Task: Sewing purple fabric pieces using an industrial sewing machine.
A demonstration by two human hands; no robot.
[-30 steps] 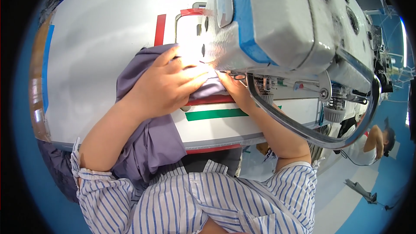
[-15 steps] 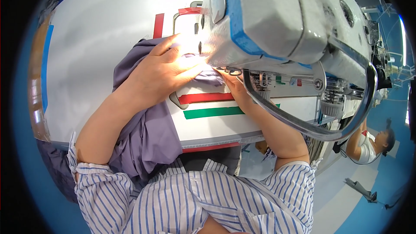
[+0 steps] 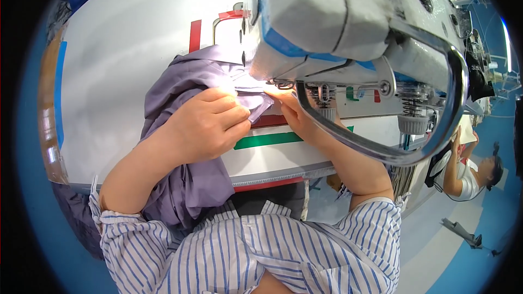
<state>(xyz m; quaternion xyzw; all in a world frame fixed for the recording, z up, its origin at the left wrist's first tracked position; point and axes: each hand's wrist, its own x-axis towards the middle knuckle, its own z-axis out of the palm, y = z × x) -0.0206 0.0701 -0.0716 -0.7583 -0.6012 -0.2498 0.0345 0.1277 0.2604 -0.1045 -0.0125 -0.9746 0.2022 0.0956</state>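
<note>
A lavender cloth (image 3: pixel 180 84) lies bunched on the white machine table beneath the sewing machine head (image 3: pixel 305 11). Part of it hangs over the table's near edge toward my lap. My left hand (image 3: pixel 210 122) is closed, its curled fingers gripping a fold of this cloth just left of the lit needle area. Across from it, my right hand (image 3: pixel 297 111) pinches the cloth's right edge at the fingertips. A curved metal bar (image 3: pixel 381 155) on the machine passes in front of part of the right hand. The needle itself is hidden by the machine head.
Red tape (image 3: pixel 195 35) and green tape (image 3: pixel 267 140) mark the tabletop. Spring tension knobs (image 3: pixel 413 124) sit on the machine's near side. Dark cloth (image 3: pixel 76 223) hangs below the table at left. Another person (image 3: pixel 466 171) works at far right, holding pale material.
My left hand has gone from lying spread over the cloth to a closed grip, slightly nearer me. More cloth is bunched up by the needle area. My right hand stays near the cloth's edge.
</note>
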